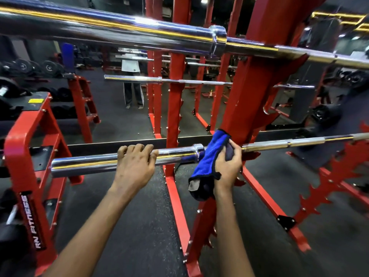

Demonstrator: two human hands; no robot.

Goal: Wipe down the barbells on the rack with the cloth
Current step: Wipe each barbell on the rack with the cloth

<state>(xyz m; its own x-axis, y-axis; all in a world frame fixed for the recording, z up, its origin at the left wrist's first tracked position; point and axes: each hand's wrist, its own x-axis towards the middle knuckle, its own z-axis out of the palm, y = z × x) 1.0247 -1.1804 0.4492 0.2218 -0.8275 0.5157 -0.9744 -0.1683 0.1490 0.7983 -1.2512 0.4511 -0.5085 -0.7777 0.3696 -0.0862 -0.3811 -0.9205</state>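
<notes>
Head cam: left hand point(133, 164) grips the lower barbell point(83, 163), right hand point(229, 162) clutches the blue cloth point(207, 160) against it; red frame point(30, 156) sticker reads "RN FITNESS".

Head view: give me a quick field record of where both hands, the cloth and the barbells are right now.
setting: gym, red steel barbell rack on dark rubber floor
lower chrome barbell: lying across the rack, being worked on
left hand: gripping the lower bar's thick sleeve from above
right hand: holding the cloth on the bar just inside the collar
blue cloth with dark backing: draped over the bar, tail hanging below
upper chrome barbell: racked higher, no hand on it
background: mirror, dumbbell racks
</notes>
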